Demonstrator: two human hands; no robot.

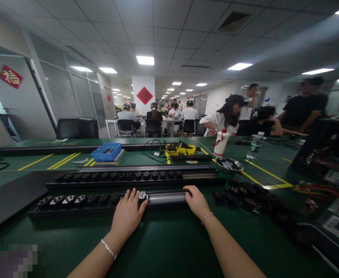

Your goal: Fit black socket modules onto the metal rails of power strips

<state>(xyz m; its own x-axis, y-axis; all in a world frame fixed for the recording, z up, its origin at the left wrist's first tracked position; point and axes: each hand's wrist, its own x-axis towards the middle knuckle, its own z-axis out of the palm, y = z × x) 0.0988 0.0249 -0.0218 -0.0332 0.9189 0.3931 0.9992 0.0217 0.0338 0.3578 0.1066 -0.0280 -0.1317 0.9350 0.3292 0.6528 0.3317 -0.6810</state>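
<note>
Bracing the long black rail with a silver metal channel (166, 199) should help: it runs beneath the left hand (128, 212), spread unclenched. The right hand (196, 201) meets its end, grip unclear.

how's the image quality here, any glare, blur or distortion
Head view: glare streaks across the upper-right ceiling; ceiling lights look blown out; the rail between left hand and right hand shows a sheen; heaped black parts look soft; outer edges seem stretched.
</note>
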